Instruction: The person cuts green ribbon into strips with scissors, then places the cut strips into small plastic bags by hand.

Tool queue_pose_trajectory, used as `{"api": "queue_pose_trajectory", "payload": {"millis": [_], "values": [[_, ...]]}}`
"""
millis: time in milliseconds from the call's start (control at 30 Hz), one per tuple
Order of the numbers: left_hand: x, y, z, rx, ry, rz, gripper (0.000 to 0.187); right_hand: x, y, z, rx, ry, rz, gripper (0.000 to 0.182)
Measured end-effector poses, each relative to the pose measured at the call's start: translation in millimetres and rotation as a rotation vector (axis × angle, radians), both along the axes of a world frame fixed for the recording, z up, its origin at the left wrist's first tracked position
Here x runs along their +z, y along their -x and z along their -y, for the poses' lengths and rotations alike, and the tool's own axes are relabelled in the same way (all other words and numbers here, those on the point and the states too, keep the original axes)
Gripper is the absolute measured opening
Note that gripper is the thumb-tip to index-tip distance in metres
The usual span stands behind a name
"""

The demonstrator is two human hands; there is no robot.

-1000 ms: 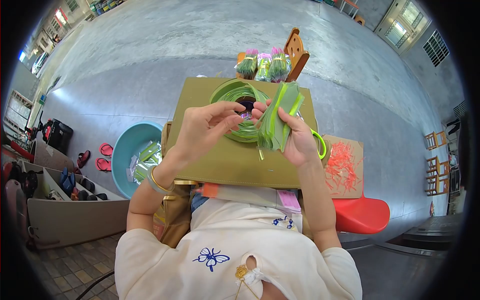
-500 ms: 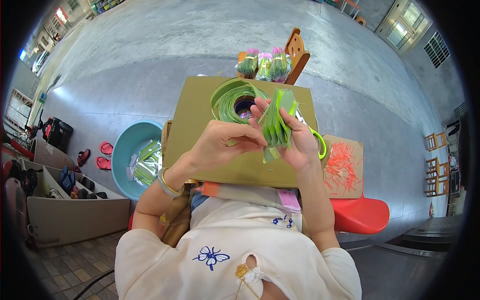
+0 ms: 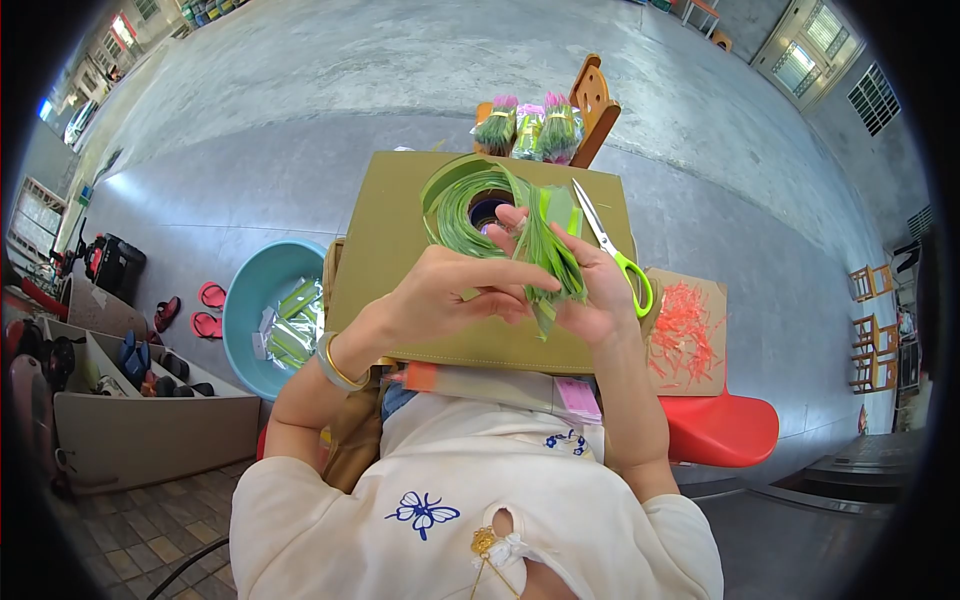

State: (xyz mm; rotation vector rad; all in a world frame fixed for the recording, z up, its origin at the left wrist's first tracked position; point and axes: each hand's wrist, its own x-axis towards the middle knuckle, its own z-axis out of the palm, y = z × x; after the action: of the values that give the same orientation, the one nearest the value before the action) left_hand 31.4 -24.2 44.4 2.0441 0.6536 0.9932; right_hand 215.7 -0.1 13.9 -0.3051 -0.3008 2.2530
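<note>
A bundle of thin green leaf-like strips is held over the table, its layers fanned. My right hand wraps around it, thumb in front and fingertips showing on the far side. From the left, my left hand reaches across, its fingers closed at the lower edge of the strips. Just behind the bundle lies a roll of green ribbon with a dark core. Scissors with lime-green handles rest by my right hand, blades pointing away.
Beneath is an olive table. To the left a blue basin contains packaged green pieces. A red stool and cardboard with red-orange shreds stand right. Pink-tipped green bundles sit on a wooden chair beyond.
The bundle has turned and tilted in my right hand, its strips now fanned differently. My left fingers have moved right across its lower part. More of the scissors shows.
</note>
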Motion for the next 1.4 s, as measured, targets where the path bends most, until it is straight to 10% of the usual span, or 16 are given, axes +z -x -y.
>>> {"api": "queue_pose_trajectory", "payload": {"millis": [433, 733, 1400], "values": [[-18, 3, -9, -0.025, -0.064, 0.007, 0.015, 7, -4, 5, 0.106, -0.030, -0.195, 0.045], [-20, -10, 4, 0.157, 0.617, 0.276, 0.010, 8, -3, 3, -0.043, 0.008, -0.136, 0.042], [-22, -22, 4, 0.322, 0.565, 0.372, 0.019, 5, 41, 9, -0.814, -0.523, 0.532, 0.023]]}}
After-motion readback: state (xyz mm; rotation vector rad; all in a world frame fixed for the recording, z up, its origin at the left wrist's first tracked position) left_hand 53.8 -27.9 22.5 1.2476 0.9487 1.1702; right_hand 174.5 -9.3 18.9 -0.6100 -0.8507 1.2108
